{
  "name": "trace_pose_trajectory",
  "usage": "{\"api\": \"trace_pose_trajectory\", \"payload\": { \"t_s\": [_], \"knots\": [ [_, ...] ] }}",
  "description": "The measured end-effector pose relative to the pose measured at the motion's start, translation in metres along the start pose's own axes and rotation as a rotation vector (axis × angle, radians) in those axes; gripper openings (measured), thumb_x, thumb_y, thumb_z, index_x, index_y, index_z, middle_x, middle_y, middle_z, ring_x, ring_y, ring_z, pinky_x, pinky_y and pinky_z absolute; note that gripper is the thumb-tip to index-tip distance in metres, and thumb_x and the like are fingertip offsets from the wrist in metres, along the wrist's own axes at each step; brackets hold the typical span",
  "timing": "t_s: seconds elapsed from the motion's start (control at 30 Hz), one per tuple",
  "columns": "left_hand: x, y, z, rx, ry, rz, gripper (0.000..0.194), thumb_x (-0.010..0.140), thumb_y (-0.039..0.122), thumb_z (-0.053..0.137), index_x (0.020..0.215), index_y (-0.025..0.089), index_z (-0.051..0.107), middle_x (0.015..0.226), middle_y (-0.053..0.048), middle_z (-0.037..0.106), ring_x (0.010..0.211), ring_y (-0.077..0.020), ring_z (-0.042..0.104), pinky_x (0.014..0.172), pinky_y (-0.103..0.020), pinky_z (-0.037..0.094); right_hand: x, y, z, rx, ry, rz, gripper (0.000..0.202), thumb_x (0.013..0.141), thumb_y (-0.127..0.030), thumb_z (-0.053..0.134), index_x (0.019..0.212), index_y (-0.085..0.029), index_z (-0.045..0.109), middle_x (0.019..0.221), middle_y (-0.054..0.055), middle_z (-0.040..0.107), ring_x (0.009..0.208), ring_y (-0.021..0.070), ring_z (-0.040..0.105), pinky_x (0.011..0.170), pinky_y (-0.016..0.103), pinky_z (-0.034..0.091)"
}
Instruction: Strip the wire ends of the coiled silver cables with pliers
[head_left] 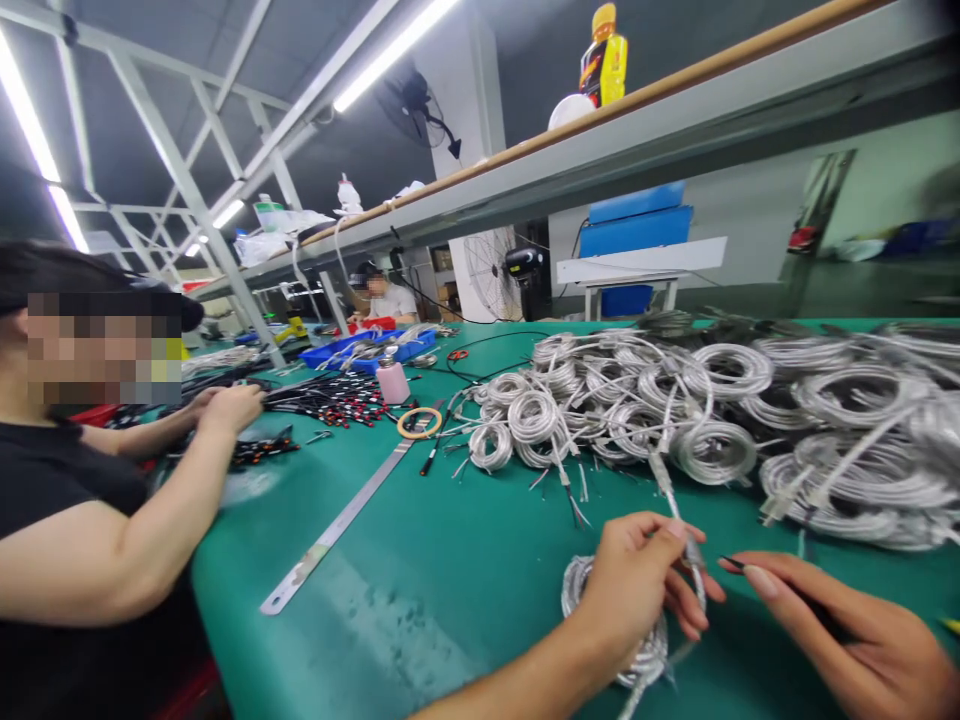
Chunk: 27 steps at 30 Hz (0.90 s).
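Observation:
My left hand [637, 575] pinches a clear-jacketed silver cable [697, 585] between thumb and fingers, near a connector end. Below and partly behind that hand lies a coil of silver cable [576, 582] on the green mat. To the right, my right hand [862, 630] is closed, with a thin black pointed piece [731, 563] between thumb and forefinger; its kind is not clear. The tip of this piece points toward the held cable but stands apart from it. Just beyond both hands spreads a large heap of coiled silver cables [536, 415].
A steel ruler [341, 525] lies left of centre, a tape ring [420, 423] at its far end. Beyond are a pink bottle [391, 382], black cables [322, 395] and a blue tray [319, 357]. A co-worker [82, 520] works at left. An overhead shelf [510, 165] crosses above.

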<state>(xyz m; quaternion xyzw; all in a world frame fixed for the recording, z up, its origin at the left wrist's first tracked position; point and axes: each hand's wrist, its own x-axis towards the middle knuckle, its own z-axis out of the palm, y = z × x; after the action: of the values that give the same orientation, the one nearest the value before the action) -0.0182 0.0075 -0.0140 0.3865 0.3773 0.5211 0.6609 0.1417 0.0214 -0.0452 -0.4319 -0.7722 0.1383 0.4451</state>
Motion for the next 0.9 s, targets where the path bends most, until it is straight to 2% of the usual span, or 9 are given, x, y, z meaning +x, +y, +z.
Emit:
{"api": "trace_pose_trajectory", "payload": {
  "t_s": [0.13,0.2,0.43,0.9],
  "knots": [
    [-0.002,0.004,0.002,0.034,0.006,-0.005,0.043,0.066,0.050,0.059,0.081,0.010,0.053,0.045,0.001,0.054,0.028,-0.0051,0.041,0.028,-0.014,0.033,0.003,-0.021,-0.007,0.057,-0.148,-0.098,0.029,0.086,-0.040,0.041,0.081,-0.022,0.063,0.067,-0.001,0.063,0.055,0.0120,0.058,0.052,0.016,0.047],
    [-0.002,0.006,0.003,0.057,0.007,-0.012,0.042,0.068,0.050,0.058,0.082,0.011,0.053,0.042,0.002,0.053,0.027,-0.0050,0.040,0.027,-0.013,0.032,0.003,-0.029,-0.007,0.049,-0.171,-0.099,0.029,0.088,-0.037,0.039,0.079,-0.022,0.062,0.063,-0.002,0.060,0.053,0.0112,0.054,0.051,0.017,0.044],
    [-0.003,0.010,0.005,0.126,0.035,-0.038,0.042,0.070,0.051,0.055,0.082,0.010,0.053,0.041,0.002,0.053,0.025,-0.0048,0.037,0.025,-0.013,0.029,0.000,-0.031,-0.004,-0.074,-0.107,-0.042,0.037,0.089,-0.041,0.036,0.068,-0.021,0.058,0.050,-0.004,0.046,0.044,0.0091,0.042,0.044,0.019,0.033],
    [-0.003,0.012,0.007,0.172,0.035,-0.030,0.039,0.070,0.053,0.056,0.067,0.017,0.042,0.039,0.002,0.053,0.023,-0.0041,0.035,0.024,-0.012,0.028,0.000,-0.027,0.000,-0.070,-0.112,-0.032,0.041,0.089,-0.044,0.035,0.064,-0.020,0.056,0.050,-0.003,0.048,0.045,0.0091,0.043,0.046,0.020,0.030]
  ]
}}
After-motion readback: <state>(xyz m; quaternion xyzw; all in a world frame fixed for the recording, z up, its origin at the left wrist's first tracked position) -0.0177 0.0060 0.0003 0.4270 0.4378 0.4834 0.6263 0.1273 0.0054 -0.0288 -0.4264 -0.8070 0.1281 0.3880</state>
